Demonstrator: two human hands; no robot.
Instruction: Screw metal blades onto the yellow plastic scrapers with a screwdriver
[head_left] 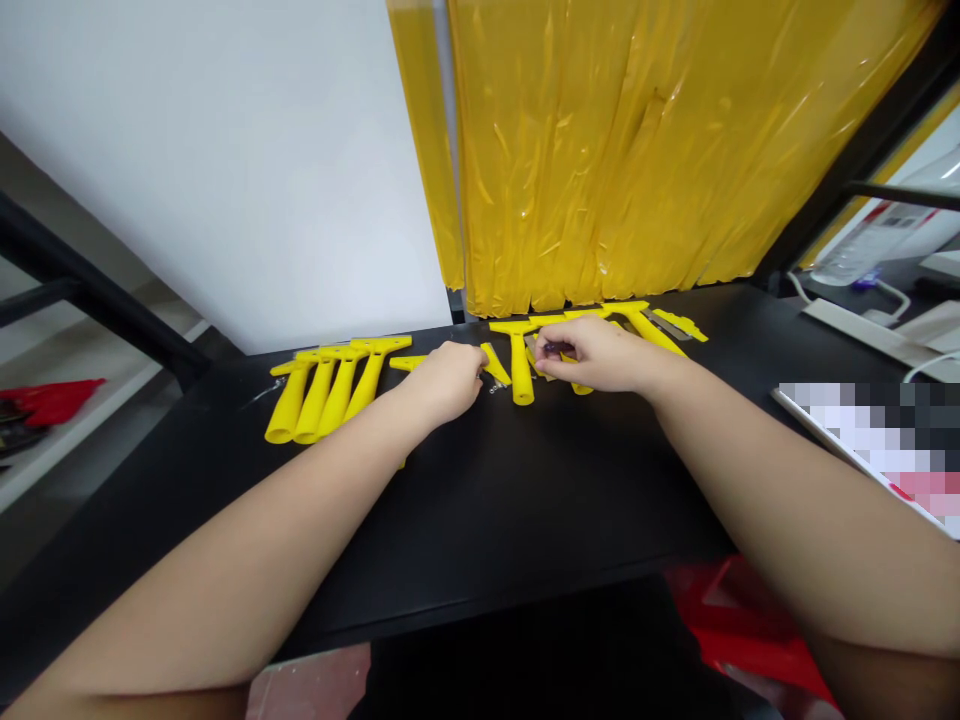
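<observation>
My left hand (448, 382) is closed with curled fingertips beside a small yellow plate (496, 365) and a few tiny shiny screws (495, 387). What its fingers hold, if anything, is hidden. A yellow T-shaped scraper handle (405, 363) lies partly under this hand and wrist. Fingers pinched together, my right hand (589, 352) hovers over another yellow scraper handle (581, 389); its grip is too small to make out. Between the two hands stretches one more yellow scraper handle (520, 365), its hollow end towards me.
Several yellow scraper handles (337, 385) lie side by side at the left of the black table (525, 500). Flat metal strips (664, 327) and a yellow plate (681, 324) lie at right. Behind hang yellow plastic sheeting (555, 150) and a white panel (247, 170).
</observation>
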